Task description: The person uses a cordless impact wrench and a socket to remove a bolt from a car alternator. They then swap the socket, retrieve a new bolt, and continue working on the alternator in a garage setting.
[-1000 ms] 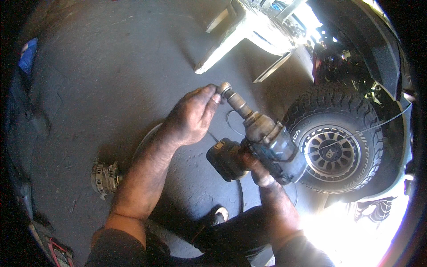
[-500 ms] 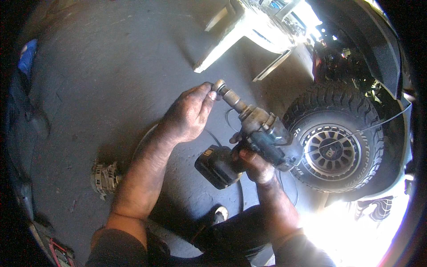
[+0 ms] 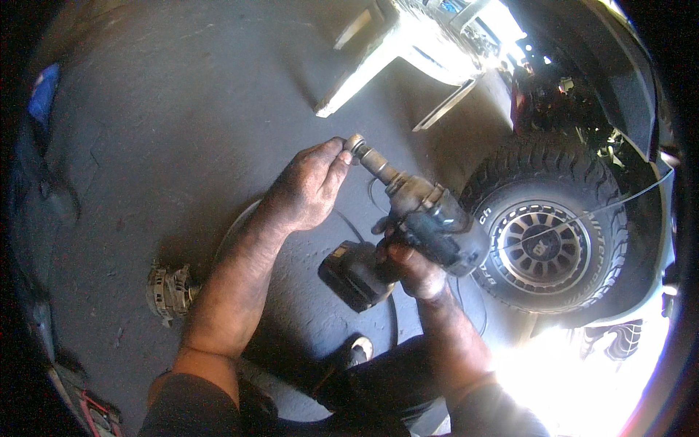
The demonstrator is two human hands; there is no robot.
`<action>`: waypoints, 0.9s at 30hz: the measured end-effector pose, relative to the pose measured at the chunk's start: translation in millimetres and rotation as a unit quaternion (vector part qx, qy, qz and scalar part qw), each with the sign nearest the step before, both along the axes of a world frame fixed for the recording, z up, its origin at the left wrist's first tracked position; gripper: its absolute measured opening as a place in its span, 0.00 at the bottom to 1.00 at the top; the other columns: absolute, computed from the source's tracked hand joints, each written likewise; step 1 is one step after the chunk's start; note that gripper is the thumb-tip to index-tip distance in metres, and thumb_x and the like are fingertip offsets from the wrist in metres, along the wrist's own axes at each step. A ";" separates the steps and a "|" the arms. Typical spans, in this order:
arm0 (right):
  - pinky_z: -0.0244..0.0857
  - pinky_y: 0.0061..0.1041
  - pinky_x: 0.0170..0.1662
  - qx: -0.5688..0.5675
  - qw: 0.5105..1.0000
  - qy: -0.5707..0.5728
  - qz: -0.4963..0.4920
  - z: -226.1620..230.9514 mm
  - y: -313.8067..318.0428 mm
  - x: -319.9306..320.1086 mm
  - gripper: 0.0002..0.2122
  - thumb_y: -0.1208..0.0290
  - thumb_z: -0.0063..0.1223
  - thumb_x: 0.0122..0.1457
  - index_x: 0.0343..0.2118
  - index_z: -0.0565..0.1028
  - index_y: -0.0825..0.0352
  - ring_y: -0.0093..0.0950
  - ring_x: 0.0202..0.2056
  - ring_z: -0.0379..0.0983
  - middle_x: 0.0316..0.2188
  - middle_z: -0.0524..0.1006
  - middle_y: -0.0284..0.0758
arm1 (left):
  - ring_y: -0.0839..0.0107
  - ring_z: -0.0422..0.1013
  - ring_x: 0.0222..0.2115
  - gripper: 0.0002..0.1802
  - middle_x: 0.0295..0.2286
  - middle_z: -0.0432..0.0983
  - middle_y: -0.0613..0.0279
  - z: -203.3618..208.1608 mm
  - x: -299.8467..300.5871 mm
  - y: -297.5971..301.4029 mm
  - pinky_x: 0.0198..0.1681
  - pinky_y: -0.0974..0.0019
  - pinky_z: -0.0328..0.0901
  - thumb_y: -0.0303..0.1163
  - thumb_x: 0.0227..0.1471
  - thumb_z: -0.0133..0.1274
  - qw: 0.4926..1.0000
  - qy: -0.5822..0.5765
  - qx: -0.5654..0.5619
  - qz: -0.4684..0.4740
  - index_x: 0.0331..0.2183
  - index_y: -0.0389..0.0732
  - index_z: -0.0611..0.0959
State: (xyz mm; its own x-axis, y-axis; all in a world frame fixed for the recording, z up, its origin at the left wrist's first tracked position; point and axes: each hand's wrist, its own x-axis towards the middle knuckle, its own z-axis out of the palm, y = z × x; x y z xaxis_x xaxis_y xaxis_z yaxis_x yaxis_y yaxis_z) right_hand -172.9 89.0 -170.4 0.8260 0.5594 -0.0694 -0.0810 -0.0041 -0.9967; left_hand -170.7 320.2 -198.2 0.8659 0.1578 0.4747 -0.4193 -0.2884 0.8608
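My right hand (image 3: 413, 269) is wrapped around the grip of a dark cordless impact wrench (image 3: 437, 226), its black battery pack (image 3: 354, 277) hanging to the left. From the tool's nose a worn metal socket (image 3: 377, 164) points up and left. At the socket's far end my left hand (image 3: 309, 186) pinches a small round metal piece (image 3: 354, 142) between thumb and fingers; its exact kind does not show. On the grey floor, left of my left forearm, lies an alternator (image 3: 169, 293).
A vehicle wheel with a chunky tyre (image 3: 550, 156) stands close on the right, under a dark fender (image 3: 622, 80). A white plastic chair (image 3: 364, 73) is ahead. Thin cable (image 3: 237, 222) trails over the floor. A blue item (image 3: 44, 95) sits far left, my shoe (image 3: 360, 349) below.
The impact wrench has shifted slightly left. Both hands keep their grips, and the rest looks the same.
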 end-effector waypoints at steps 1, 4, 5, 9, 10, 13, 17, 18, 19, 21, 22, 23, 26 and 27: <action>0.66 0.26 0.36 -0.045 0.998 -0.040 0.006 -0.7 -0.7 0.4 0.18 0.73 0.56 0.46 0.42 0.71 0.67 0.26 0.34 0.70 0.37 0.73 0.37 | 0.54 0.70 0.23 0.10 0.22 0.70 0.51 -0.7 0.2 0.6 0.29 0.55 0.65 0.31 0.62 0.40 1.000 -0.013 0.004 0.007 0.35 0.33 0.72; 0.65 0.27 0.37 -0.095 0.978 -0.183 -0.005 -4.2 -1.7 2.7 0.17 0.72 0.55 0.46 0.41 0.71 0.67 0.26 0.34 0.68 0.36 0.73 0.36 | 0.57 0.69 0.22 0.10 0.21 0.70 0.53 -2.6 0.9 1.8 0.28 0.56 0.64 0.31 0.62 0.40 0.998 -0.058 0.028 0.018 0.34 0.34 0.72; 0.65 0.28 0.38 -0.096 0.978 -0.184 -0.005 -4.2 -3.0 2.7 0.15 0.72 0.55 0.47 0.39 0.71 0.67 0.26 0.35 0.68 0.36 0.73 0.35 | 0.58 0.69 0.21 0.10 0.20 0.69 0.54 -3.4 1.2 2.1 0.27 0.57 0.64 0.31 0.62 0.40 0.996 -0.072 0.040 0.023 0.34 0.34 0.72; 0.65 0.30 0.42 -0.027 0.999 -0.026 0.034 -6.4 -4.8 4.2 0.16 0.72 0.54 0.50 0.43 0.71 0.67 0.28 0.38 0.69 0.39 0.73 0.36 | 0.61 0.69 0.21 0.12 0.19 0.68 0.56 -8.1 2.6 -0.1 0.27 0.58 0.64 0.32 0.63 0.39 1.000 -0.023 0.001 0.008 0.33 0.35 0.72; 0.65 0.31 0.44 -0.005 0.999 0.005 0.033 -7.6 -5.0 4.1 0.16 0.71 0.53 0.52 0.45 0.70 0.67 0.28 0.41 0.69 0.41 0.73 0.36 | 0.62 0.69 0.21 0.12 0.19 0.68 0.56 -9.5 2.9 -0.9 0.26 0.58 0.64 0.33 0.63 0.39 1.000 -0.009 0.002 0.012 0.33 0.35 0.72; 0.66 0.32 0.43 0.024 0.999 0.022 0.032 -14.0 -5.8 5.0 0.18 0.72 0.57 0.52 0.46 0.69 0.67 0.29 0.40 0.69 0.42 0.72 0.38 | 0.61 0.70 0.22 0.14 0.19 0.69 0.56 -11.0 3.4 0.4 0.27 0.58 0.65 0.36 0.64 0.38 1.000 -0.004 0.005 0.009 0.33 0.36 0.73; 0.65 0.32 0.49 -0.038 0.962 -0.267 0.039 -26.1 -9.9 10.4 0.19 0.68 0.54 0.53 0.48 0.71 0.67 0.29 0.45 0.69 0.46 0.72 0.37 | 0.59 0.72 0.24 0.19 0.21 0.71 0.55 -6.7 0.5 14.4 0.29 0.56 0.67 0.41 0.65 0.36 0.991 0.052 0.116 0.052 0.32 0.37 0.75; 0.65 0.33 0.48 -0.110 0.932 -0.342 0.057 -28.7 -11.2 12.4 0.19 0.70 0.56 0.53 0.48 0.69 0.67 0.30 0.46 0.69 0.44 0.72 0.37 | 0.57 0.72 0.24 0.22 0.21 0.72 0.54 -4.9 -0.4 19.8 0.29 0.55 0.68 0.44 0.65 0.34 0.987 0.074 0.135 0.044 0.31 0.37 0.76; 0.65 0.34 0.48 -0.223 0.901 -0.362 0.089 -30.2 -13.1 14.1 0.20 0.71 0.58 0.52 0.49 0.68 0.67 0.31 0.46 0.68 0.42 0.72 0.36 | 0.51 0.72 0.25 0.22 0.22 0.73 0.49 -3.0 -2.3 21.6 0.31 0.54 0.66 0.44 0.65 0.36 0.976 0.139 0.161 0.040 0.32 0.36 0.77; 0.65 0.34 0.48 -0.306 0.845 -0.426 0.100 -32.6 -15.4 16.3 0.21 0.71 0.59 0.52 0.49 0.68 0.67 0.30 0.45 0.69 0.42 0.72 0.35 | 0.46 0.70 0.26 0.22 0.23 0.73 0.45 -0.4 -4.2 21.1 0.31 0.53 0.65 0.44 0.64 0.38 0.971 0.183 0.149 0.033 0.33 0.35 0.77; 0.66 0.34 0.47 -0.261 0.833 -0.477 0.096 -32.4 -16.9 16.5 0.21 0.71 0.59 0.52 0.49 0.68 0.67 0.30 0.44 0.69 0.42 0.72 0.35 | 0.48 0.70 0.25 0.22 0.23 0.73 0.46 0.3 -4.7 18.0 0.31 0.54 0.64 0.44 0.64 0.38 0.978 0.174 0.111 0.025 0.33 0.35 0.77; 0.66 0.34 0.46 -0.242 0.831 -0.492 0.092 -30.9 -19.0 15.7 0.21 0.71 0.59 0.52 0.48 0.68 0.67 0.30 0.43 0.69 0.42 0.73 0.35 | 0.50 0.70 0.24 0.22 0.22 0.73 0.47 0.5 -4.9 14.1 0.30 0.54 0.64 0.44 0.64 0.38 0.980 0.182 0.076 0.006 0.33 0.35 0.77; 0.67 0.33 0.44 -0.089 0.953 -0.286 0.037 -23.3 -23.7 9.7 0.19 0.71 0.58 0.52 0.47 0.69 0.68 0.30 0.41 0.71 0.40 0.73 0.36 | 0.59 0.73 0.23 0.21 0.20 0.73 0.53 0.9 -4.6 5.1 0.28 0.58 0.69 0.39 0.65 0.34 0.995 0.080 0.047 0.028 0.33 0.35 0.76; 0.68 0.31 0.42 -0.070 0.955 -0.283 0.047 -19.8 -24.8 6.7 0.18 0.72 0.57 0.52 0.46 0.70 0.68 0.29 0.40 0.70 0.40 0.73 0.36 | 0.59 0.74 0.23 0.22 0.21 0.73 0.53 1.3 -4.9 3.7 0.28 0.58 0.69 0.39 0.66 0.33 0.998 0.046 0.033 0.027 0.33 0.34 0.76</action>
